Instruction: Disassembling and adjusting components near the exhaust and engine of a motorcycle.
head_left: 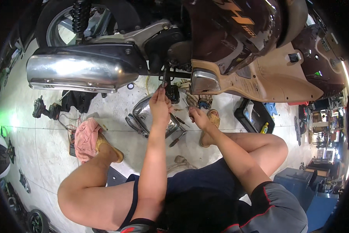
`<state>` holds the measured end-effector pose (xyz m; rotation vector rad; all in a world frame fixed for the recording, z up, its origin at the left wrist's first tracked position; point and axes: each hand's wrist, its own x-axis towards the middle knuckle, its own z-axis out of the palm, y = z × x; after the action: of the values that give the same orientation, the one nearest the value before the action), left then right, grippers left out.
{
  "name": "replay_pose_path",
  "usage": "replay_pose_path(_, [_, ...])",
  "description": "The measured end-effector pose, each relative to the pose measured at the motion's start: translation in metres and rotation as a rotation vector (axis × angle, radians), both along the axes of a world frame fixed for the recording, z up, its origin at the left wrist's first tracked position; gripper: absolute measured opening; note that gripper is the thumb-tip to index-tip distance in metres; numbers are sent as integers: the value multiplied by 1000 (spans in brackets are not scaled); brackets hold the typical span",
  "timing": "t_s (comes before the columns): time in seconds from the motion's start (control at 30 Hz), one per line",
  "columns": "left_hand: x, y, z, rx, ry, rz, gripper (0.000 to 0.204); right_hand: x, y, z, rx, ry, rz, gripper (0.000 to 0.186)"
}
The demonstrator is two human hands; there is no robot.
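Note:
My left hand (161,106) is raised to the underside of a maroon scooter (230,35). Its fingers are closed round a slim dark metal tool (165,77), whose upper end meets the dark parts below the engine; the exact kind is unclear. Lower and to the right, my right hand (199,117) is closed near my right foot. Something thin seems to stick out of its fingers, too small to name. Beneath my left hand lies a shiny metal tray (142,112) on the floor. Pliers (135,125) and a screwdriver (178,138) lie beside it.
The silver exhaust muffler (81,72) spans the upper left, with the rear wheel behind. A cordless power tool (46,109) and a pink cloth (88,139) lie at left. On the right stand a black bin (254,116) holding a yellow bottle (264,128) and a blue cabinet (298,186).

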<state>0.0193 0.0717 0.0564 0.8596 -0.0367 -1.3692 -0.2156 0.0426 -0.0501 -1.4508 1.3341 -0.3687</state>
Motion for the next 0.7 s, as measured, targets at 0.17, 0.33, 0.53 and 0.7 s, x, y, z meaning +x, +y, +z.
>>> replay_pose_path(0.17, [-3,0,17,3,110,2,23,23,2,57,-59,48,153,28])
replay_pose_path(0.33, [-17,-8,31,90,190,74,24,19,6,139,-232,373,387,29])
replay_pose_path(0.53, [4,-12,8,-46,684,-29,25,13,18,227,-520,481,547,33])
replay_pose_path(0.7, [25,-9,-7,-159,764,-150,27,21,18,275,-643,710,519,36])
